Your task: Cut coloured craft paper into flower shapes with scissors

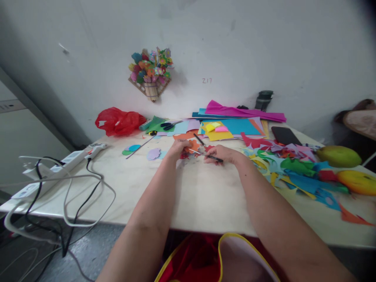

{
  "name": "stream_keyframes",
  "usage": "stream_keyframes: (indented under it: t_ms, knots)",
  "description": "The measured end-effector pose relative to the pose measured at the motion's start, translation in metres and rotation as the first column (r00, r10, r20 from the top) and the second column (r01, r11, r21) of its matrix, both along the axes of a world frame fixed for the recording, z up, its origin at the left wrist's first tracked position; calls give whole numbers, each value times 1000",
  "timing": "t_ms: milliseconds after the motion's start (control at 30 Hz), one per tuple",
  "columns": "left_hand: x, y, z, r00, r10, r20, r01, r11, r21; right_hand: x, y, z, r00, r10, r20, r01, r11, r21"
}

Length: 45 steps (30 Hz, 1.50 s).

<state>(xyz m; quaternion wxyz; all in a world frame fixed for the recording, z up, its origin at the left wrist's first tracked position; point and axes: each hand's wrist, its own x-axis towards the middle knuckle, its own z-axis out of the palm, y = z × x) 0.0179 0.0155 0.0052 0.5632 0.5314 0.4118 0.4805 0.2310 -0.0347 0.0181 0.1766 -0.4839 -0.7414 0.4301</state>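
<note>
My left hand (181, 148) is closed on a piece of orange paper (194, 145) with a scalloped edge, above the middle of the table. From the right, my right hand (219, 152) grips a slim tool (214, 158) with a dark handle and a thin silver end. That silver end points left and reaches the orange paper; its exact kind is too small to make out. Small red paper pieces (209, 149) lie between the hands. Just behind them is a thin black stick-like thing (199, 139). The fingertips of both hands are partly hidden.
Colored paper sheets (235, 126) and dark-handled scissors (169, 126) lie at the back, near a red plastic bag (119, 121). Paper scraps (296, 166), a phone (285, 135) and a mango (357, 182) are on the right. A power strip (63, 164) with loose cables crosses the left edge.
</note>
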Motion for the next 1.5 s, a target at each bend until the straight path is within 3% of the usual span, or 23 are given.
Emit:
stream_keyframes:
  t_ms: [1500]
  knots:
    - [-1, 11, -13, 999, 25, 49, -28, 997, 70, -5, -6, 6, 996, -73, -41, 73, 997, 12]
